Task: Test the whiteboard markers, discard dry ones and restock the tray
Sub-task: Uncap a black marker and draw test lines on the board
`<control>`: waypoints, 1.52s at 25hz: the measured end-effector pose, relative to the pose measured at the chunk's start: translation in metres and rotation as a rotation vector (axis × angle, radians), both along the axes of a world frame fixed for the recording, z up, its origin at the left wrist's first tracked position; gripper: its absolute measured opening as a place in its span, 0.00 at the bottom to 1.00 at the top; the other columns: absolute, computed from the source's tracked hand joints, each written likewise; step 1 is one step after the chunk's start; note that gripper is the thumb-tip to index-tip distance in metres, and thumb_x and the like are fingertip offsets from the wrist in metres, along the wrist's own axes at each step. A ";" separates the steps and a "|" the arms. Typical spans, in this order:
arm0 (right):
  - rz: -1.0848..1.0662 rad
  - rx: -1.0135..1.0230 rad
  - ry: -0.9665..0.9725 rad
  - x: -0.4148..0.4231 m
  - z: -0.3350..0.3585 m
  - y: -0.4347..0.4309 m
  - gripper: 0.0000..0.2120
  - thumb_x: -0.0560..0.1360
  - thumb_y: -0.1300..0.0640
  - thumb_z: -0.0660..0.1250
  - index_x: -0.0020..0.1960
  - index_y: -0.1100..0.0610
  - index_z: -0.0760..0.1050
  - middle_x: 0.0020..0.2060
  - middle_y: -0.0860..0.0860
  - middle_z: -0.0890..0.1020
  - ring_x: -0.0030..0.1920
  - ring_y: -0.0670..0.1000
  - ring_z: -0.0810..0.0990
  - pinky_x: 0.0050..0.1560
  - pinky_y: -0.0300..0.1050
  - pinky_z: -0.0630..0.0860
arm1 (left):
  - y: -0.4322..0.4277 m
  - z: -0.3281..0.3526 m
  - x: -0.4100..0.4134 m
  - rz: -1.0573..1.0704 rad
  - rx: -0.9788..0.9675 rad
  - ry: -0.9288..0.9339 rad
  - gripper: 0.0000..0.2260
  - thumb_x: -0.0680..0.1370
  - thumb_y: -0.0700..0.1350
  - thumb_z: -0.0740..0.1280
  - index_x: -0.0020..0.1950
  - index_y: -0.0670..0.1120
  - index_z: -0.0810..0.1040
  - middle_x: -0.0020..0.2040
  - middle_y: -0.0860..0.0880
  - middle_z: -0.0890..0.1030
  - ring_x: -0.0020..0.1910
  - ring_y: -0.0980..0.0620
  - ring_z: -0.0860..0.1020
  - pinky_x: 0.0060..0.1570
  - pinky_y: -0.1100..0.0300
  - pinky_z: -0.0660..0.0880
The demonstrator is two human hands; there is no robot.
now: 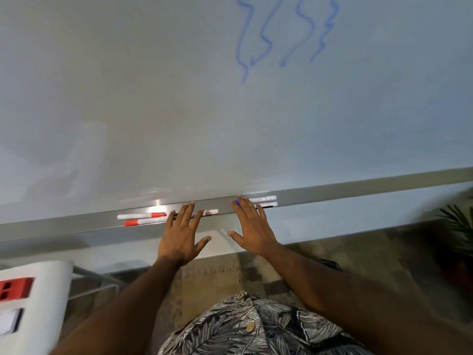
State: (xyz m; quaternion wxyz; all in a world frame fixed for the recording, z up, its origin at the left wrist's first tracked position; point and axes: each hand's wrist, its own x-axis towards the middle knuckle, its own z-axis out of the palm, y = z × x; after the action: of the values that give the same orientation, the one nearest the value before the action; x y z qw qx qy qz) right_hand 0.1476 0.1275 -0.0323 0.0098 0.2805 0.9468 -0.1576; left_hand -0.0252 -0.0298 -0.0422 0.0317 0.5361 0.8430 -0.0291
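While the left hand (180, 237) and right hand (252, 230) are spread flat on the markers (142, 216) in the tray (358, 192) at 12 o'clock, restocking is judged underway and gentle straightening is needed.

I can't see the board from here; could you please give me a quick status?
Left hand and right hand open, fingertips at the tray. Red markers lie in it at left, more under the fingers. Nothing in the way.

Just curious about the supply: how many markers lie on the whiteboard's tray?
5: two red-capped markers left of the left hand, one between both hands, two beyond the right hand. They may hide more.
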 end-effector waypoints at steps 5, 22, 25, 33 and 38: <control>0.147 -0.041 -0.004 -0.050 0.004 -0.017 0.36 0.78 0.43 0.64 0.80 0.54 0.53 0.79 0.53 0.56 0.79 0.54 0.53 0.77 0.55 0.49 | -0.027 0.001 -0.033 0.128 -0.034 -0.046 0.33 0.80 0.60 0.58 0.80 0.49 0.50 0.81 0.45 0.50 0.80 0.45 0.47 0.77 0.45 0.45; 0.243 0.031 -0.106 -0.156 -0.006 -0.033 0.16 0.80 0.47 0.63 0.63 0.55 0.75 0.59 0.53 0.75 0.62 0.55 0.71 0.63 0.52 0.65 | -0.076 -0.001 -0.093 0.280 0.022 -0.117 0.30 0.81 0.57 0.59 0.79 0.49 0.55 0.80 0.46 0.55 0.79 0.46 0.53 0.77 0.46 0.52; 0.218 -0.023 -0.117 -0.158 -0.005 -0.029 0.15 0.79 0.47 0.64 0.60 0.55 0.77 0.57 0.52 0.76 0.61 0.54 0.72 0.63 0.51 0.65 | -0.071 -0.001 -0.095 0.264 0.117 -0.141 0.27 0.80 0.56 0.61 0.77 0.49 0.62 0.77 0.46 0.63 0.77 0.45 0.60 0.75 0.46 0.56; 0.146 -0.262 0.061 -0.140 0.018 -0.032 0.08 0.82 0.53 0.61 0.59 0.55 0.71 0.53 0.54 0.80 0.50 0.53 0.78 0.55 0.51 0.78 | -0.007 0.022 -0.069 0.265 0.533 -0.723 0.12 0.81 0.51 0.64 0.60 0.47 0.78 0.48 0.52 0.82 0.42 0.57 0.79 0.43 0.63 0.75; 0.079 -0.361 0.142 -0.110 0.016 -0.021 0.10 0.83 0.51 0.59 0.59 0.54 0.72 0.54 0.53 0.81 0.51 0.51 0.79 0.54 0.52 0.79 | 0.022 0.021 -0.046 0.330 0.626 -1.060 0.09 0.81 0.46 0.65 0.46 0.46 0.82 0.36 0.49 0.83 0.31 0.56 0.80 0.34 0.65 0.76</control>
State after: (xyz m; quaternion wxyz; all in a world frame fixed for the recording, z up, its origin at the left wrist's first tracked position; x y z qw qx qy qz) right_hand 0.0381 0.1064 -0.0164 -0.0006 0.2247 0.9118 -0.3437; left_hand -0.0707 -0.0074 -0.0217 0.2903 0.3246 0.7531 0.4931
